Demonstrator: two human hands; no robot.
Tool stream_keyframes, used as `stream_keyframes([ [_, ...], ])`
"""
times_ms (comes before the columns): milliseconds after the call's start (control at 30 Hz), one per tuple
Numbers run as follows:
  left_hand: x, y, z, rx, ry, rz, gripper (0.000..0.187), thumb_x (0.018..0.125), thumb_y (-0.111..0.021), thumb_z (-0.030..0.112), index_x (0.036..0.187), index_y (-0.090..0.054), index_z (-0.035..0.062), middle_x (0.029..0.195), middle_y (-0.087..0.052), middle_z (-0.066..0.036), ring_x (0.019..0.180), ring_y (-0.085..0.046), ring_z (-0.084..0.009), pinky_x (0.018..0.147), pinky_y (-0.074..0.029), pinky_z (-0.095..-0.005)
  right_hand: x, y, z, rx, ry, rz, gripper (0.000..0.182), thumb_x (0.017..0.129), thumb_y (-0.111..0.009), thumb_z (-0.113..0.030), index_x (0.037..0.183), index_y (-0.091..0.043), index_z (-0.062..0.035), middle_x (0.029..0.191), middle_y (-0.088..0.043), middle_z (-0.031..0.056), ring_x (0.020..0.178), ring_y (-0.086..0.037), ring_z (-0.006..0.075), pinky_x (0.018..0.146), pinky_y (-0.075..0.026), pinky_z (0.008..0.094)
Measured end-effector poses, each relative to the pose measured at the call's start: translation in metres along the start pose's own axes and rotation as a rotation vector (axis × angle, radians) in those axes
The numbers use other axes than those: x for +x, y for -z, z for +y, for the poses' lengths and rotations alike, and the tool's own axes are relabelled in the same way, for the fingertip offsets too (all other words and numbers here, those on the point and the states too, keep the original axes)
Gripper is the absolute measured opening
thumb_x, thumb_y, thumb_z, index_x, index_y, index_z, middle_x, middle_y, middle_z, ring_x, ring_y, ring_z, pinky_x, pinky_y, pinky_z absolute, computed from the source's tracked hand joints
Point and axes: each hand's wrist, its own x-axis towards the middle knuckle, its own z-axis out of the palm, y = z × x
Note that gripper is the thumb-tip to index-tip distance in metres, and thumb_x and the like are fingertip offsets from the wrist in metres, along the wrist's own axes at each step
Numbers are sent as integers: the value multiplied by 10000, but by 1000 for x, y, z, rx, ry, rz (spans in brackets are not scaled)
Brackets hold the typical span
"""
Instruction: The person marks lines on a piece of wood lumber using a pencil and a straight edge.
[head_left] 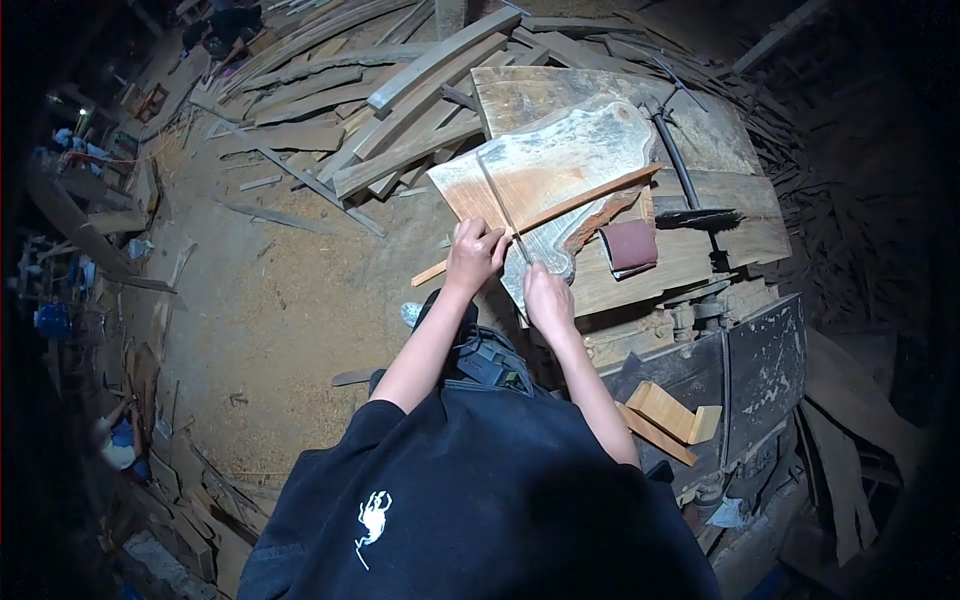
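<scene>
My left hand is closed around a long, narrow wooden strip, which lies slantwise over a pale live-edge slab. My right hand grips the near end of a long, thin, file-like metal tool. That tool crosses the strip right beside my left fingers and points away from me over the slab. Its exact kind is too small to make out. Right of the slab lies a folded reddish-brown sheet that looks like sandpaper.
Under the slab is a thick wooden workbench with a dark metal bar on it. Planks are piled beyond. Small wood blocks rest at lower right, near a dark panel. Sawdust covers the floor at left.
</scene>
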Motion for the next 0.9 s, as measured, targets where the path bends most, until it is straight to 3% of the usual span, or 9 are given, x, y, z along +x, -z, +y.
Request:
stream_keyframes([
  [400,0,-2,2,-26,46,-29,145,684,-699,131,787,-686,30,612,-481,-86,628,-492,-238,594,-416,-340,-144,16,60,-10,-233,-110,258,896,-420,-234,803,-497,-6,606,-556,260,621,-575,427,555,-441,521],
  [500,1,-1,2,-55,51,-19,147,680,-701,126,790,-686,30,610,-484,-88,622,-497,-237,586,-419,-340,-156,12,67,112,-184,-123,276,895,-413,-243,797,-496,2,612,-546,273,635,-564,442,570,-427,532],
  [700,1,1,-1,-114,77,-52,154,673,-704,129,791,-687,32,608,-486,-96,609,-497,-239,572,-417,-342,-117,13,39,374,-139,37,252,895,-430,-217,818,-515,7,650,-551,258,657,-547,440,569,-400,521],
  [900,10,6,-4,-131,74,-148,130,698,-681,144,766,-682,33,607,-481,-103,612,-493,-246,572,-407,-361,-19,4,18,326,-21,127,273,901,-415,-213,808,-543,10,697,-571,237,685,-561,419,595,-416,489],
])
